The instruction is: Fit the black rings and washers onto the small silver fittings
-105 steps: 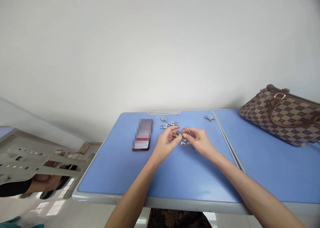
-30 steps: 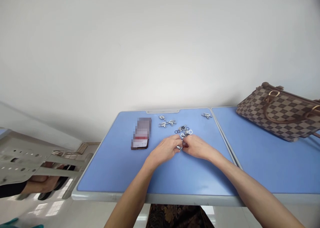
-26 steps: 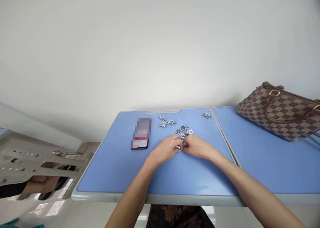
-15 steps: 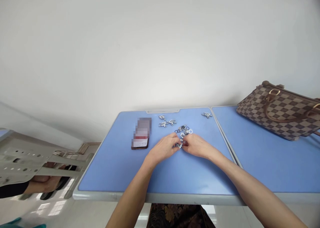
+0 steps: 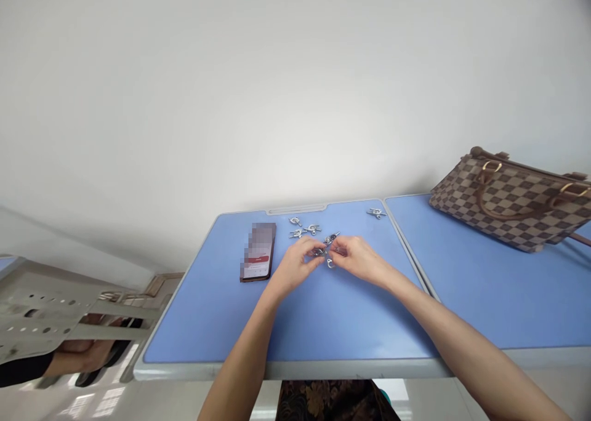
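My left hand (image 5: 298, 264) is over the blue desk, thumb and fingers curled around a small silvery metal part (image 5: 318, 252). Facing it, my right hand (image 5: 357, 256) has thumb and forefinger pinched together near the same spot; what they grip is mostly hidden. Just below the fingertips lies a small metal ring piece (image 5: 330, 263). More little metal bits (image 5: 331, 238) show behind the hands, partly covered by them. Farther back sit several silvery metal pieces with rods and loops (image 5: 313, 229). A similar metal piece (image 5: 377, 213) rests by itself near the desk's far right corner.
A phone (image 5: 259, 252) with a lit screen lies left of my hands on the blue desk (image 5: 207, 322). A checkered handbag (image 5: 512, 202) stands on the adjoining desk to the right. At the left are a grey perforated chair (image 5: 41, 313) and another person's leg (image 5: 76, 356).
Both hands have risen slightly from the desk and shifted a little away from me, over the pile of small parts. A ring piece now shows below the fingertips. The view has shifted slightly.
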### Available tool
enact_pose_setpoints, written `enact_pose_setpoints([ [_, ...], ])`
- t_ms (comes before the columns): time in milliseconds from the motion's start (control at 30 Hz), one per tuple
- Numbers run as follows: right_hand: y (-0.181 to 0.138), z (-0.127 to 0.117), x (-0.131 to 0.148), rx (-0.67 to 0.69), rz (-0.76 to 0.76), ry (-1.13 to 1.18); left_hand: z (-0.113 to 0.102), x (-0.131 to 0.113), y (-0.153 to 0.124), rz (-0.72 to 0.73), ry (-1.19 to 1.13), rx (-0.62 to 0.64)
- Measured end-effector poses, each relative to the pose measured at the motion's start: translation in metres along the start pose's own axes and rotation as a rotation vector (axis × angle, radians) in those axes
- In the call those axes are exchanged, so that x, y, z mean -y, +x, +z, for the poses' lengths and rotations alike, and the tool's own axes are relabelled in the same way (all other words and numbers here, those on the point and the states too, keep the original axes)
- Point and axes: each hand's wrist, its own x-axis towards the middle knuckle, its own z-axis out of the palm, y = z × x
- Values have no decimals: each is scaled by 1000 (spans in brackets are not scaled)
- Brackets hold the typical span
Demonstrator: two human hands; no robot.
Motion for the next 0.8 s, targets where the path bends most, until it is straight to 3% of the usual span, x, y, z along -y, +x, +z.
enact_pose_setpoints([
  [133,-2,-3,2,-102,-26,204,3,-4,0,26,-117,-84],
  [300,-6,1,7,-195,-53,297,4,-9,0,28,-241,-150],
  [567,-7,0,9,-203,-170,268,-1,-4,2,-146,-651,-161],
  [800,-6,5,5,-194,-170,299,2,-8,0,-220,-831,-7],
])
